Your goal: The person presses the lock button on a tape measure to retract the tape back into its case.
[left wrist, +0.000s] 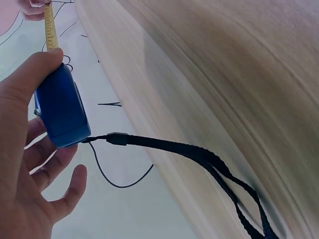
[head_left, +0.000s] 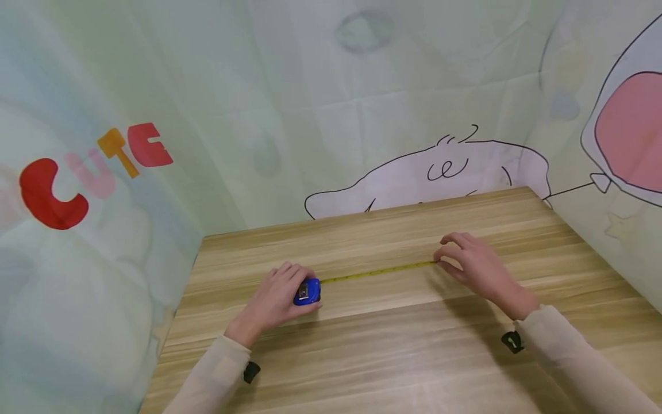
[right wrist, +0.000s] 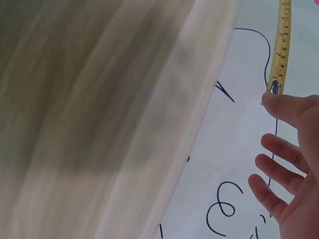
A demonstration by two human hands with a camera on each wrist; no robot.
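Observation:
A blue tape measure (head_left: 308, 292) is gripped in my left hand (head_left: 281, 293), with the thumb along one side of the case and the fingers on the other. Its yellow blade (head_left: 377, 272) stretches out to the right above the wooden table. At the blade's free end, my right hand (head_left: 478, 267) pinches the tip between thumb and a finger. Numbers and the metal end hook (right wrist: 274, 87) show beside that thumb in the right wrist view. From the case hangs a black wrist strap (left wrist: 184, 152), seen in the left wrist view.
The wood-grain table (head_left: 362, 351) reaches back to a printed cloth backdrop (head_left: 248, 115) with a cartoon outline and a balloon (head_left: 636, 132). Another cloth side on the left carries coloured letters (head_left: 54, 195). Black wrist devices sit under both sleeves.

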